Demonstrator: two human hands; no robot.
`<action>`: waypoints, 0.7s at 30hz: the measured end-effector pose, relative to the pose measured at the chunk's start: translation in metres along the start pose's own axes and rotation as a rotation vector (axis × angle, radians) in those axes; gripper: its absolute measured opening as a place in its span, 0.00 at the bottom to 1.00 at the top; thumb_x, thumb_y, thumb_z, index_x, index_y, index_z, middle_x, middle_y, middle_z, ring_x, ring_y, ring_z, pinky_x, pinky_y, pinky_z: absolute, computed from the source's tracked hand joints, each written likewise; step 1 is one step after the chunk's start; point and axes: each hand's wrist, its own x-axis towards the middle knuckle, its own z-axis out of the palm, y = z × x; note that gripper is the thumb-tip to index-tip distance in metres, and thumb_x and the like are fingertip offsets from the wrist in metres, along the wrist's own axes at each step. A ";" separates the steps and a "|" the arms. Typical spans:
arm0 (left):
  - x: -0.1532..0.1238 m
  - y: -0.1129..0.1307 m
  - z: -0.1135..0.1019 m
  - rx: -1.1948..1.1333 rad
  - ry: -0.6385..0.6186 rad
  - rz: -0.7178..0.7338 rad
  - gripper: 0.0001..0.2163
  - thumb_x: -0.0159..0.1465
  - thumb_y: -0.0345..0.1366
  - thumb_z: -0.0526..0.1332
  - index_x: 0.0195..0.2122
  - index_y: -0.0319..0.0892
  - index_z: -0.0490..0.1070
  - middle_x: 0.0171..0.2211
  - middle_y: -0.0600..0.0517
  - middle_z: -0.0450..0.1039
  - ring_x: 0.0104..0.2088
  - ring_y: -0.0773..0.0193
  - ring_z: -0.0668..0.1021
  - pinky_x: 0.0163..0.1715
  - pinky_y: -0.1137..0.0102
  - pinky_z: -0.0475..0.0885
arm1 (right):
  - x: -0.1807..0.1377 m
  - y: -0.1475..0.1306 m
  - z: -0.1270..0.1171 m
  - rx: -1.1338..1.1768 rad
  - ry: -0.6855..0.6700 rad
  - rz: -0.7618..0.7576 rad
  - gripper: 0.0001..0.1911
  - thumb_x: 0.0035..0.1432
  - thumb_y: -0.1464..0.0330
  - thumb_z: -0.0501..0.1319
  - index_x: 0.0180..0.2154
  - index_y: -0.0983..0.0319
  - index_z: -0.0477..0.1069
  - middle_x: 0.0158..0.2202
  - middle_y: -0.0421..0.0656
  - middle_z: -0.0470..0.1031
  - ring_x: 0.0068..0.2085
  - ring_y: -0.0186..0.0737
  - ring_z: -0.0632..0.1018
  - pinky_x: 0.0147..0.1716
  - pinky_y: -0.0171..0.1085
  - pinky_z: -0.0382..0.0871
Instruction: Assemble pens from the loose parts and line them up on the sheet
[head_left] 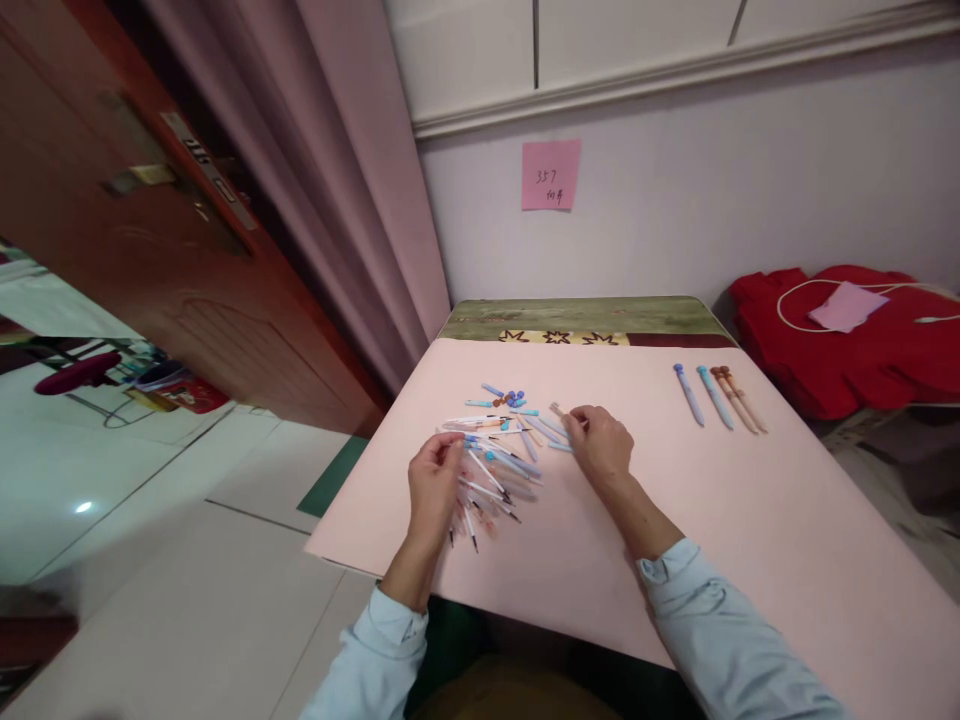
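- Pale pink covers the bench [570,580] in front of you, and the loose pen parts [529,446] lie heaped left of its middle, between your two hands.
- Your left hand [433,490] is at the heap's left edge, fingers narrow, their tips against a blue-ended piece [471,440]; I cannot tell whether they grip it.
- Your right hand [602,445] is just right of the heap, fingers pinched on a pale piece [556,408] that pokes out to the far left.
- White refills [487,474] with dark tips fan through the heap's near part.
- Blue and brown toppers [516,397] cluster at its far end.
- Four pens [689,396] lie in a row at far right, well apart from the heap.
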 end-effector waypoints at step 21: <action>-0.029 0.013 0.055 -0.383 -0.222 -0.192 0.11 0.52 0.41 0.71 0.31 0.38 0.77 0.27 0.53 0.75 0.29 0.70 0.74 0.35 0.73 0.69 | -0.049 -0.049 -0.011 0.917 -0.268 -0.144 0.11 0.56 0.59 0.66 0.36 0.59 0.78 0.29 0.41 0.80 0.28 0.38 0.78 0.28 0.35 0.74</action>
